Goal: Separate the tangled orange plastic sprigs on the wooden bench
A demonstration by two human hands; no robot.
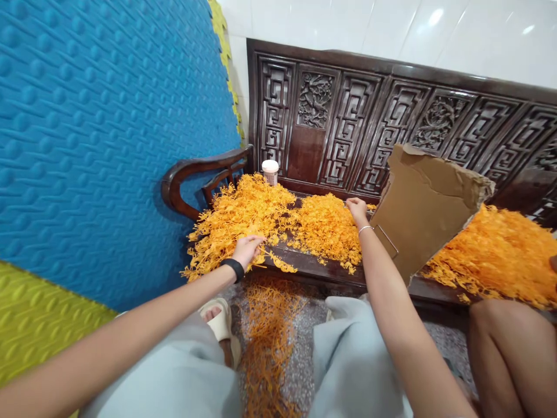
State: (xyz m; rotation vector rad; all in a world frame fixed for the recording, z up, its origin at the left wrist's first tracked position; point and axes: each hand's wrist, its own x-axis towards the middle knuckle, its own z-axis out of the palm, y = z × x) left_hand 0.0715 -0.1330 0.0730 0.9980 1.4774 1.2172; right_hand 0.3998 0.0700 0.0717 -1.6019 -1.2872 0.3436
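Orange plastic pieces lie in a left pile (235,217) and a middle pile (328,223) on a dark wooden bench (304,264). My left hand (248,249), with a black wristband, is at the front of the left pile, fingers pinched together at some orange pieces. My right hand (357,210), wearing a thin bracelet, is closed at the right edge of the middle pile, beside a brown cardboard sheet (426,203). What its fingertips hold, if anything, is too small to make out.
A white-lidded tub (270,169) stands behind the left pile. Orange scraps (272,342) cover the floor between my legs. Another orange heap (500,249) and a person's bare knee (505,342) are at the right. The carved backrest (307,154) rises behind.
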